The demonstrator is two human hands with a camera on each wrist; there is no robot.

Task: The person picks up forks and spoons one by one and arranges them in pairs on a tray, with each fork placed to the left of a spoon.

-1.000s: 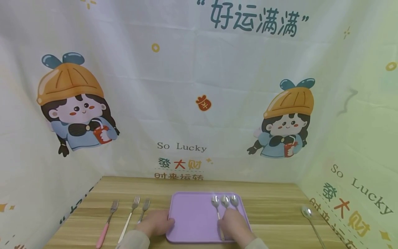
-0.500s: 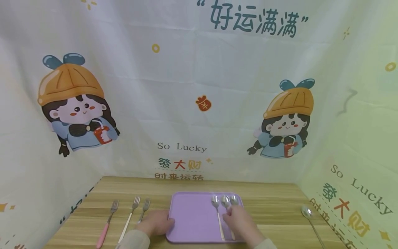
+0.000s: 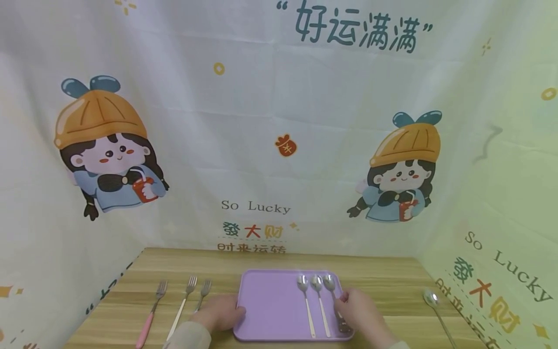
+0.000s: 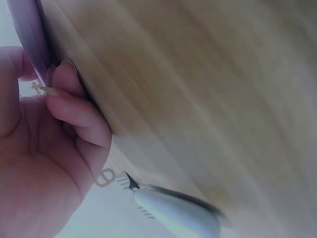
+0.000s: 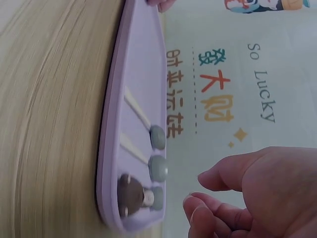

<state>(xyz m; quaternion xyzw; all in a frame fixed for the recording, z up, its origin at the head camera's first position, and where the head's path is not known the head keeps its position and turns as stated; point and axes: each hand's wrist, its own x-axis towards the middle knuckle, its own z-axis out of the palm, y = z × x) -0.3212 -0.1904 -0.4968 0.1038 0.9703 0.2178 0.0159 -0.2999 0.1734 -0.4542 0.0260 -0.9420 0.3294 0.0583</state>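
A lilac tray (image 3: 270, 310) lies on the wooden table. My left hand (image 3: 220, 311) grips its left rim; the left wrist view shows curled fingers (image 4: 74, 101) at the tray edge. Two spoons with slim pale handles, the left one (image 3: 308, 310) and the middle one (image 3: 322, 312), lie side by side on the tray's right half. To their right lies a third spoon (image 3: 330, 286) with a brown bear-shaped handle (image 5: 130, 194). Beside it, at the tray's right rim, my right hand (image 3: 359, 308) has its thumb and fingers apart and holds nothing.
Left of the tray lie a pink-handled fork (image 3: 146, 329), a white-handled fork (image 3: 178, 310) and a short fork (image 3: 205, 291), partly hidden by my left hand. Another spoon (image 3: 437, 308) lies far right. A printed cloth (image 3: 279, 184) walls the table's back and sides.
My right hand has moved right, off the slim-handled spoons to the right rim, uncovering the spoon handles. My left hand keeps its place on the tray.
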